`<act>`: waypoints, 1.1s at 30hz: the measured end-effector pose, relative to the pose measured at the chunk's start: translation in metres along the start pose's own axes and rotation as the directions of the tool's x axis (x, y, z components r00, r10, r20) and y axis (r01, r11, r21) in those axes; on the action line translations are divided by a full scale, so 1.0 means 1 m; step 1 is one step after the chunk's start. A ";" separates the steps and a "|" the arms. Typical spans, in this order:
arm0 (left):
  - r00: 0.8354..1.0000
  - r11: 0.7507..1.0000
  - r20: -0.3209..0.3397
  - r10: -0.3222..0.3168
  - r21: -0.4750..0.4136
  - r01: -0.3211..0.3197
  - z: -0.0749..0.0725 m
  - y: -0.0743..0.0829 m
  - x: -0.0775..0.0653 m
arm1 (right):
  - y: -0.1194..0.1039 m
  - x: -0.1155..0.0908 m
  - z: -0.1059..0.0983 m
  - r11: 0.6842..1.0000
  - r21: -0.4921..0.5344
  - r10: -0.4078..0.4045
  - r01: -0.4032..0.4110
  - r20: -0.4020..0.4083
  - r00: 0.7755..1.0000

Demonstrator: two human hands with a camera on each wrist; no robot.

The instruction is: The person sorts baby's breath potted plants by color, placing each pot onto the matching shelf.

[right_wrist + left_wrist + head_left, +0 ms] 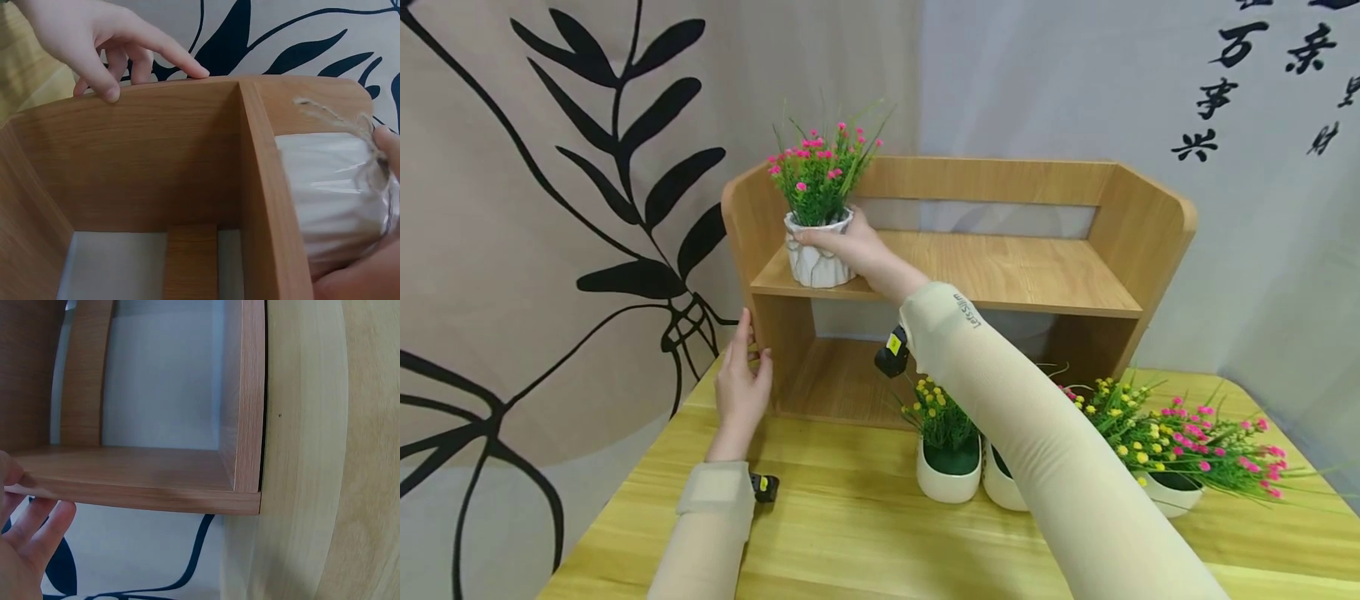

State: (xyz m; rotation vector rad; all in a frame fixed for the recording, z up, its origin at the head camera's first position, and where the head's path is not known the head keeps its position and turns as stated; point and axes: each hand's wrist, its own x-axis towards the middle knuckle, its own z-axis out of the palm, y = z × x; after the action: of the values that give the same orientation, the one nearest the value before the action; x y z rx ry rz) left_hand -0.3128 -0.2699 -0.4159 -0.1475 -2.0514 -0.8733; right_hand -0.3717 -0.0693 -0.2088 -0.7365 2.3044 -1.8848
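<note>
My right hand (pixel 853 246) grips a white pot (pixel 820 265) of pink flowers (pixel 816 158) at the left end of the upper shelf (pixel 1000 267). The pot looks upright, its base at the shelf's front edge. In the right wrist view, twine is tied around the pot (pixel 337 187), and only part of that hand (pixel 362 275) shows. My left hand (pixel 743 396) touches the left side panel of the wooden desk shelf (pixel 786 350), its fingers along the outer side. The left wrist view shows its thumb at the panel's front edge (pixel 137 497) and fingers (pixel 53 531) outside.
On the wooden table (pixel 835 500), in front of the shelf, stand several white pots. A yellow-flowered plant (pixel 943 429) is nearest the middle; yellow (pixel 1123 421) and pink flowers (pixel 1225 446) are at the right. My right sleeve (pixel 1037 417) partly hides them. A printed curtain (pixel 625 375) hangs behind.
</note>
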 end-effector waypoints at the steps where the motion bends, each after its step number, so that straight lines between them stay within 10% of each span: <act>1: 1.000 1.000 -0.001 0.001 -0.001 -0.001 0.000 0.000 0.000 | 0.000 0.000 0.000 0.999 -0.029 0.016 -0.016 0.008 1.000; 33: 1.000 1.000 -0.016 0.015 0.015 -0.015 0.002 -0.002 0.000 | -0.003 0.001 0.023 0.985 -0.171 -0.050 0.039 -0.058 0.997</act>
State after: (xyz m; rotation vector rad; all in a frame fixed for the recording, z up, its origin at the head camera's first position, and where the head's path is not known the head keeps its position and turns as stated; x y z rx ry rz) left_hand -0.3147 -0.2701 -0.4174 -0.1470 -2.0387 -0.8467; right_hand -0.3630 -0.0910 -0.2112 -0.7637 2.5319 -1.7691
